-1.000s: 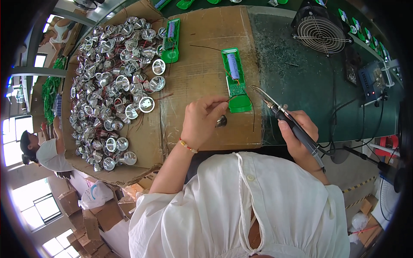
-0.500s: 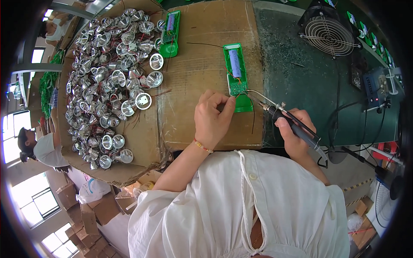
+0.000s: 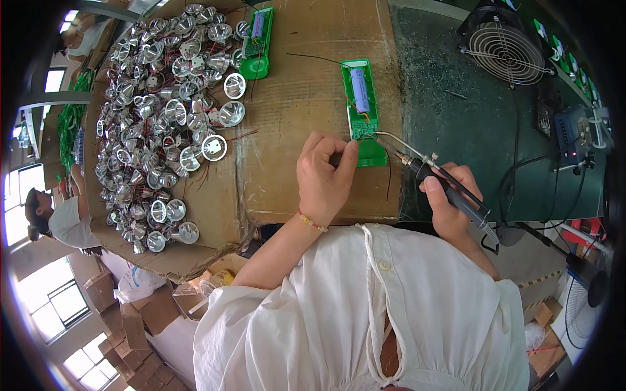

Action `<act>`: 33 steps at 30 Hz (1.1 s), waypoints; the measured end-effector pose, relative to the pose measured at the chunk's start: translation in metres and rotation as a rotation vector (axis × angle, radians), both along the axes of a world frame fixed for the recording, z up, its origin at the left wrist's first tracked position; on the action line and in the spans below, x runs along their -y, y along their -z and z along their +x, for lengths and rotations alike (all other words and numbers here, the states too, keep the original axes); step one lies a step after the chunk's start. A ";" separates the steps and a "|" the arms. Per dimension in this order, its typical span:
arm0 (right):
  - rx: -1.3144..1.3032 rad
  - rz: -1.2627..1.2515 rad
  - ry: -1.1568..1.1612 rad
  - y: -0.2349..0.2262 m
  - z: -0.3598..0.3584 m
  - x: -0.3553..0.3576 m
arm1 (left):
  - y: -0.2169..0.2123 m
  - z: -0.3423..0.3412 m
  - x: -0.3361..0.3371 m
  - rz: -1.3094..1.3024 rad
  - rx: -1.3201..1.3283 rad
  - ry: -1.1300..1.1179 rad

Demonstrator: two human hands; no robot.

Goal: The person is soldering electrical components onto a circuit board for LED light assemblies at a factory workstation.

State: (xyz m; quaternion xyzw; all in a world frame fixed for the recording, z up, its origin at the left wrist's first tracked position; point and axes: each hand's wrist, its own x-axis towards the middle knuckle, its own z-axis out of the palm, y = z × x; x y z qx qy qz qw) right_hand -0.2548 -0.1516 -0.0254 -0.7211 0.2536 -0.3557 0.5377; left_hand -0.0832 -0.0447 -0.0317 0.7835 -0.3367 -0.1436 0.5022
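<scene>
- Left hand (image 3: 324, 171) pinches a thin wire at the green case (image 3: 360, 111), near the cardboard's (image 3: 306, 85) right edge.
- Right hand (image 3: 451, 203) grips the soldering iron (image 3: 430, 174).
- Case looks light, its wiring fragile; hold it by the rim.

Left hand (image 3: 324, 174) pinches at green circuit board (image 3: 360, 111); right hand (image 3: 451, 202) grips soldering iron (image 3: 430, 174), tip at board.
</scene>
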 end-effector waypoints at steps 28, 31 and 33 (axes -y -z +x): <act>0.077 0.059 0.041 0.006 0.005 -0.003 | 0.003 -0.001 0.004 -0.037 0.008 -0.073; 0.092 0.073 0.067 0.005 0.010 -0.004 | 0.001 -0.002 0.004 -0.038 -0.025 -0.084; 0.085 0.109 0.074 0.004 0.013 -0.004 | 0.000 -0.002 0.004 -0.028 -0.051 -0.099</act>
